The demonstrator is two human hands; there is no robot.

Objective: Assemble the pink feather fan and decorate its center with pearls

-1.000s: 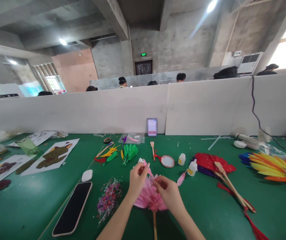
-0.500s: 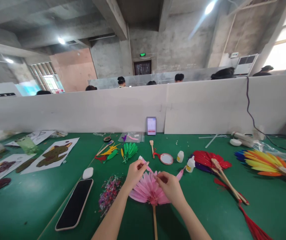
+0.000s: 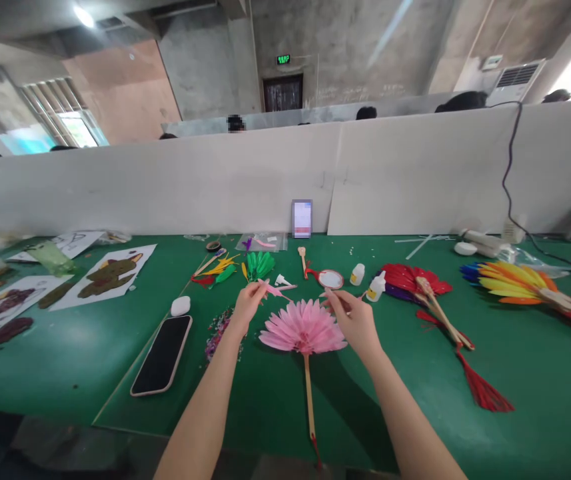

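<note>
A pink feather fan (image 3: pixel 304 327) with a thin wooden handle lies flat on the green table (image 3: pixel 65 360) in front of me. My left hand (image 3: pixel 248 303) is at the fan's upper left edge, fingers pinched on a loose pink feather (image 3: pixel 276 289). At the fan's upper right edge my right hand (image 3: pixel 354 317) has its fingers closed in a pinch; what they hold I cannot make out. A small white glue bottle (image 3: pixel 376 287) stands just beyond the right hand.
A phone (image 3: pixel 162 354) lies face down at the left, next to a pile of coloured bits (image 3: pixel 214 328). Green and yellow feathers (image 3: pixel 258 264), a small round mirror (image 3: pixel 330 279), a red fan (image 3: pixel 415 280) and a multicoloured fan (image 3: pixel 515 283) lie further back. A white partition (image 3: pixel 215 180) closes the table's far side.
The fan now lies spread flat on the table, no longer covered by my hands. My hands have moved apart to its upper edges, the left one carrying a loose pink feather. The camera tilted down.
</note>
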